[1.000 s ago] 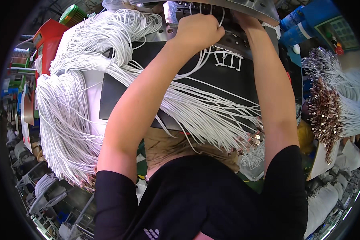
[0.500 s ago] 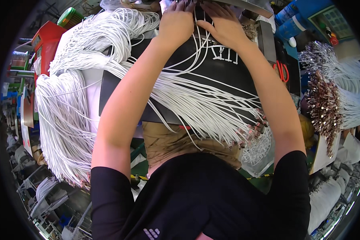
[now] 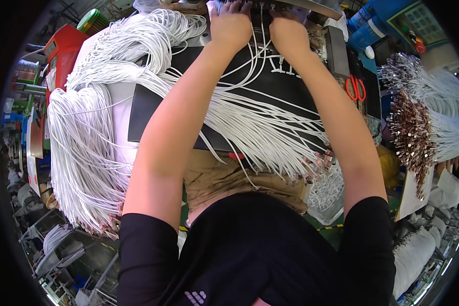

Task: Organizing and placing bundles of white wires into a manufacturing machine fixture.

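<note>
Several loose white cables [image 3: 263, 30] are being led up between the two hands into a dark metal block [image 3: 258, 18] at the top of the view; their far ends are being hidden there. The left hand [image 3: 231, 26] is being rested on the block just left of them, fingers bent; whether anything is being gripped cannot be told. The right hand [image 3: 289, 34] is being held curled just right of them, fingertips being hidden too; its grip cannot be told either.

Main risk: the cable ends could be getting pulled out of line, since the slack is being curved down and left behind the left forearm, where it could be getting caught. Fingers could be getting pinched, being placed so near the block and the metal bar [image 3: 319, 7] above it.

Just below the right hand, small white plastic pieces [image 3: 285, 71] are being partly covered by the forearm; they could be getting brushed aside by a wrist.

Farther out, a cable bundle [image 3: 260, 127] is being spread across the black board [image 3: 143, 109], its coppery ends [image 3: 319, 162] being hung near the lap. The bundle could be getting dragged off by an elbow, or the strands tangled through crossing. Red-handled scissors [image 3: 355, 88] are being left beside the right forearm, where they could be getting knocked.
</note>
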Action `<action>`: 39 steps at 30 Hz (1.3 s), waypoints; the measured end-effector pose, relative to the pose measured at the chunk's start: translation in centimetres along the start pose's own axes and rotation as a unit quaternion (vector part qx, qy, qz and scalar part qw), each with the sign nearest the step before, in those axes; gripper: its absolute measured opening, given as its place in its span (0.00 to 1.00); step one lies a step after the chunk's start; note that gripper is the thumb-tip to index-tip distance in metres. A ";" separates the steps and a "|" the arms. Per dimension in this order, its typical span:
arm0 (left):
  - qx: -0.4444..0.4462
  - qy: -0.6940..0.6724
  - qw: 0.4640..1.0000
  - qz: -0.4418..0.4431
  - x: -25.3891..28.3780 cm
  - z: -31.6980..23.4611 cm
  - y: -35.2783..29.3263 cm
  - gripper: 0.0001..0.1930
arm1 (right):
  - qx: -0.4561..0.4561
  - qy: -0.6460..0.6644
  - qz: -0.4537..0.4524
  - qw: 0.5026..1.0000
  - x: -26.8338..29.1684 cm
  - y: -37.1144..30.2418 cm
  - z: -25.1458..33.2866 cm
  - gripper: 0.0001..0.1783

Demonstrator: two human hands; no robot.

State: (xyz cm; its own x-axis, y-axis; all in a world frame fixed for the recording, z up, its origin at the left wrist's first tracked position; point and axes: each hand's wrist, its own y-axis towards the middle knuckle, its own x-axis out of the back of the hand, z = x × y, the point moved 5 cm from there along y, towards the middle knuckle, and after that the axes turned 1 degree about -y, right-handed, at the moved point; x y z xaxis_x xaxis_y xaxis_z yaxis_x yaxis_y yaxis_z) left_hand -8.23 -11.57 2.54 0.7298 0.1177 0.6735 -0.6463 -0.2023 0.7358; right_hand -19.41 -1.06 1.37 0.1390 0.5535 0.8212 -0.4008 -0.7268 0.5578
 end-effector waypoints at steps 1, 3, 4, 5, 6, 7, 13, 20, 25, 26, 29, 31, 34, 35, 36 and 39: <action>-0.003 0.015 1.000 0.014 -0.1 -0.1 -0.1 0.22 | -0.025 0.017 0.035 0.999 0.4 0.1 -0.2 0.20; 0.002 -0.044 0.998 -0.045 1.4 -0.6 -1.3 0.16 | -0.055 0.054 0.028 0.997 4.3 -2.2 -0.9 0.21; 0.013 -0.112 0.987 -0.116 4.7 -1.1 -3.4 0.15 | -0.079 0.095 0.024 0.992 6.8 -4.0 -0.7 0.23; 0.056 -0.268 0.961 0.031 8.2 -1.6 -5.4 0.14 | -0.111 0.193 -0.001 0.975 9.5 -6.5 -0.9 0.23; 0.231 -0.455 0.838 0.196 10.1 -1.6 -9.1 0.15 | -0.140 0.235 -0.055 0.960 12.0 -9.7 -1.9 0.21; 0.306 -0.551 0.721 0.288 13.7 -2.5 -13.6 0.17 | -0.178 0.233 -0.149 0.944 15.2 -14.2 -4.1 0.16; 0.579 -0.693 0.358 0.236 16.7 -4.4 -33.6 0.19 | -0.342 0.150 -0.107 0.921 15.3 -39.3 -4.0 0.13; 0.683 -0.527 0.504 -0.039 14.1 0.2 -37.0 0.09 | -0.435 0.274 0.189 0.837 7.8 -47.4 4.1 0.18; 0.671 -0.512 0.535 -0.023 15.4 4.6 -41.3 0.10 | -0.484 0.443 0.340 0.674 8.9 -41.0 4.1 0.30; 0.661 -0.529 0.532 -0.015 15.1 5.8 -43.1 0.11 | -0.503 0.411 0.341 0.679 7.2 -44.7 3.6 0.28; 0.690 -0.507 0.517 -0.007 14.8 4.2 -39.5 0.13 | -0.561 0.330 0.378 0.658 8.1 -43.7 3.1 0.23; 0.689 -0.510 0.515 0.015 14.3 4.1 -39.8 0.14 | -0.585 0.296 0.414 0.632 9.3 -41.9 3.2 0.20; 0.688 -0.503 0.522 0.030 14.4 4.3 -39.7 0.15 | -0.556 0.321 0.390 0.660 10.1 -41.4 2.8 0.16; 0.692 -0.491 0.528 0.038 14.7 4.2 -39.6 0.15 | -0.551 0.327 0.392 0.660 10.3 -41.2 2.8 0.16; 0.696 -0.478 0.534 0.044 15.0 4.1 -39.4 0.15 | -0.551 0.323 0.404 0.655 10.6 -41.1 2.8 0.19; 0.704 -0.456 0.542 0.041 15.7 3.3 -38.6 0.15 | -0.544 0.315 0.435 0.645 11.3 -40.5 3.1 0.27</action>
State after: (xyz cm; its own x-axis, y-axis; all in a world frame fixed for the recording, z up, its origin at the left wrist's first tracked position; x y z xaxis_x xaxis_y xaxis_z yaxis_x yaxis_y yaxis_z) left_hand 28.90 -5.15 -15.53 0.9333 -0.3478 -0.0888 -0.3424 -0.7884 -0.5110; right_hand 1.18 33.38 -11.58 -0.8249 0.4332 0.3633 -0.5248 -0.3478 -0.7769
